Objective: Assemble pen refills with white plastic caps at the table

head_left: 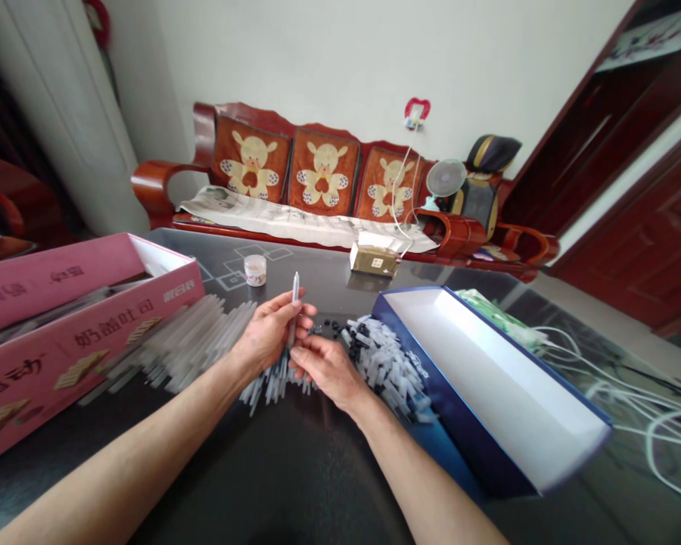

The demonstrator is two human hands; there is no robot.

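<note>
Left hand: the left hand (269, 329) is raised a little off the dark table (295, 484), fingers curled around a clear pen barrel (293, 306) held upright, its tip poking up above the fingertips.
Right hand: the right hand (329, 367) lies low, just beside and below the left hand, palm down, fingers drawn narrow; the fingertips meet near the bottom end of the barrel. Whether they pinch a small part there is too small to tell.
Under the hands: a loose heap of pen refills (269, 382) lies directly beneath both hands, touching the table.
Right of the right hand: a pile of clear and black small pen parts (386, 359), just beside the knuckles, spilling against a blue box lid (488, 386) with a white inside.
Left of the left hand: a fan of clear pen tubes (193, 341) near the wrist, and beyond it a pink carton (79, 341).
Beyond the hands: a small white jar (255, 269) and a tan tissue box (374, 260), well apart from the fingers.
Doing it well: in my judgement, the barrel needs to be kept steady and upright in the left hand while the right works at its lower end, aligned straight with the bore, with only light pressure so thin plastic does not bend.
</note>
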